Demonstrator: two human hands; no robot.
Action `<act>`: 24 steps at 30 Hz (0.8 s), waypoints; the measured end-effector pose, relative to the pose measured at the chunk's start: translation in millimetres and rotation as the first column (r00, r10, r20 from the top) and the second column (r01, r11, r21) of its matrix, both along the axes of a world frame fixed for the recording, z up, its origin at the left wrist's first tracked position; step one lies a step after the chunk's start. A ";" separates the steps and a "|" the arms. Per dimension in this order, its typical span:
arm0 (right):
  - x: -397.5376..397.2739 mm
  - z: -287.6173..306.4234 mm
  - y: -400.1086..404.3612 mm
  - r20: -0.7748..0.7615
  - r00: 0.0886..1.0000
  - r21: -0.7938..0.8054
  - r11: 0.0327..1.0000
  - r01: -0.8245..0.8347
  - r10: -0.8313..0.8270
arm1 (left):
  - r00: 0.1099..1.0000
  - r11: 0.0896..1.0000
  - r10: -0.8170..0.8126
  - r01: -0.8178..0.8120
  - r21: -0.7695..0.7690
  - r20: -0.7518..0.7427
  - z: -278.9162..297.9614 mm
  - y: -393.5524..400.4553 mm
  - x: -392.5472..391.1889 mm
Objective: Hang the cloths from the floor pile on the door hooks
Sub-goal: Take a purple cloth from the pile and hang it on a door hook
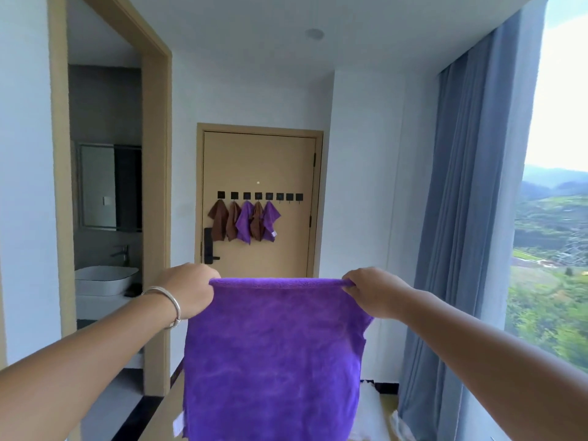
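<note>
Purple cloth stretched between both hands, facing door.

Purple cloth is matt, fuzzy microfibre-type fabric; door is smooth, matt, pale wood-look; hooks are black and matt; bangle is polished metal; curtain is matt woven fabric.

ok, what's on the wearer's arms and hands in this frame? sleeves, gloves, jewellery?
Both forearms are bare up to the frame edge: no sleeves visible, no gloves. The left hand has a thin silver bangle around the wrist, plain and smooth as far as can be seen. The right hand and its wrist carry nothing visible. No rings can be made out.
</note>
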State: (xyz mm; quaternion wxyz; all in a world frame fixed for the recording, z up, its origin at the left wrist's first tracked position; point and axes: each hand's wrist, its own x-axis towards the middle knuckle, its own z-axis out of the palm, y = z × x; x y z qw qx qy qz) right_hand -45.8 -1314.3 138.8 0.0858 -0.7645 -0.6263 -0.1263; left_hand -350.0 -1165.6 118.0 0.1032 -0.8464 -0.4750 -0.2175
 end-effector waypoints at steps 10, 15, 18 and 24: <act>38.3 -0.6 125.0 -0.007 1.000 0.014 1.000 0.009 -0.009 | 0.999 0.999 -0.034 0.034 -0.013 -0.016 -6.2 137.4 36.4; 80.6 -3.7 200.7 -0.002 1.000 0.034 0.999 -0.002 0.002 | 0.999 0.999 -0.033 0.033 -0.022 0.001 -4.8 202.9 75.4; 108.8 -3.1 248.0 -0.014 1.000 0.044 0.999 -0.018 0.018 | 1.000 1.000 0.003 -0.003 -0.031 0.000 -4.2 239.8 101.5; 173.0 2.3 346.7 -0.070 0.991 0.074 0.992 -0.106 0.111 | 0.998 0.997 0.055 -0.056 -0.047 -0.022 4.0 325.9 162.8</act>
